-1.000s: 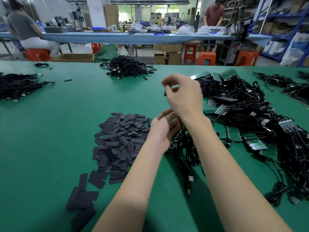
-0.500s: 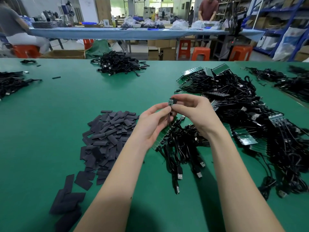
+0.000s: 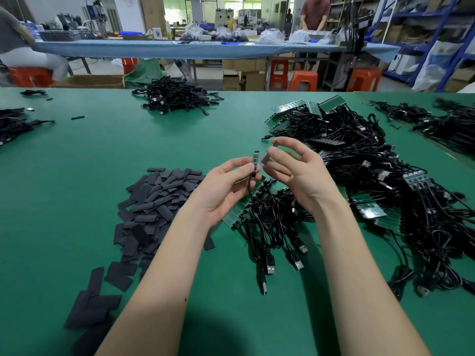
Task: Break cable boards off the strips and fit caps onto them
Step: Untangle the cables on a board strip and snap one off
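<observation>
Above the green bench (image 3: 77,191), the left hand (image 3: 223,186) pinches 1 small cable board (image 3: 255,160) upright; at its 3 o'clock, just apart, right hand (image 3: 295,170) fingers (image 3: 276,156) pinch a dark cap (image 3: 270,155).

A small cable board (image 3: 255,160) is held up almost straight, with its thin black cable (image 3: 249,185) hanging down from its lower end. A flat dark cap (image 3: 270,154) is held tilted just beside it, not touching. Many more dark caps (image 3: 156,201) are piled flat on the left of the green worktop (image 3: 77,201). Green strips (image 3: 240,206) of boards, with black cables joined on, are heaped in the middle and on the right.
</observation>
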Demonstrator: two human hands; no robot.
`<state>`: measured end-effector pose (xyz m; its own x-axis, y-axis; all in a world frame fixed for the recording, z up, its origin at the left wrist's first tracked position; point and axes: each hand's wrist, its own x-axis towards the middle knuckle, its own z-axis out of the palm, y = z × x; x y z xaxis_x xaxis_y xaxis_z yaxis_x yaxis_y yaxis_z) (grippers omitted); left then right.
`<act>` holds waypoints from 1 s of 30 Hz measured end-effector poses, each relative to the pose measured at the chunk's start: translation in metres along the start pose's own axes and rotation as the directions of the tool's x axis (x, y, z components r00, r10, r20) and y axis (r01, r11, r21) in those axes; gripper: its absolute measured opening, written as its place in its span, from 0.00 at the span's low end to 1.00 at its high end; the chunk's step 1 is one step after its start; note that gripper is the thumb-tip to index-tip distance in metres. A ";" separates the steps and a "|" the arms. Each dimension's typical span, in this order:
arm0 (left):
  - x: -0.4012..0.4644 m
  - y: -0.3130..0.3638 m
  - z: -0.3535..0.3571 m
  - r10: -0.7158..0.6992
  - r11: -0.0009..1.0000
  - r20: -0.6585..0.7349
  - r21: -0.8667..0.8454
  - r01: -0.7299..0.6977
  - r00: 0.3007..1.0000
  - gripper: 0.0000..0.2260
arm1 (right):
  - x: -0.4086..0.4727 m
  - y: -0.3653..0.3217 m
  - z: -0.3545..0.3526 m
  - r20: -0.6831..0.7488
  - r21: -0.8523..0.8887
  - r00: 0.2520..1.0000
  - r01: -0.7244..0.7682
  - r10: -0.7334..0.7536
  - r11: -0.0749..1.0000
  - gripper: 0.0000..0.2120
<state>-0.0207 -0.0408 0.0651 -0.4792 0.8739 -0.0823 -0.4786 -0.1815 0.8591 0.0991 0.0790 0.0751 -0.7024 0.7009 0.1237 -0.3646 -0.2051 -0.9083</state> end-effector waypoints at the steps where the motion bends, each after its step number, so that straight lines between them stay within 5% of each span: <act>1: 0.000 0.000 -0.001 0.002 1.000 0.000 0.015 -0.002 1.000 0.06 | -0.001 0.000 0.000 -0.001 0.020 1.000 0.005 -0.005 1.000 0.12; 4: 0.000 0.002 -0.004 -0.003 0.998 0.020 0.065 0.002 1.000 0.05 | -0.002 -0.001 0.000 -0.008 0.055 0.999 0.035 -0.035 0.998 0.17; 14: 0.001 0.002 -0.005 -0.014 0.996 0.002 0.088 0.014 1.000 0.05 | -0.001 0.005 0.006 -0.086 0.037 0.990 0.120 -0.116 0.992 0.07; 30: 0.001 0.002 -0.004 -0.047 0.999 0.020 0.012 0.047 0.999 0.05 | 0.000 0.006 0.000 -0.072 0.006 0.985 0.157 -0.156 0.988 0.08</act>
<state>-0.0251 -0.0423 0.0646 -0.4411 0.8904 -0.1127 -0.4914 -0.1346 0.8605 0.0969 0.0775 0.0694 -0.5914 0.7714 0.2351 -0.4737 -0.0964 -0.8754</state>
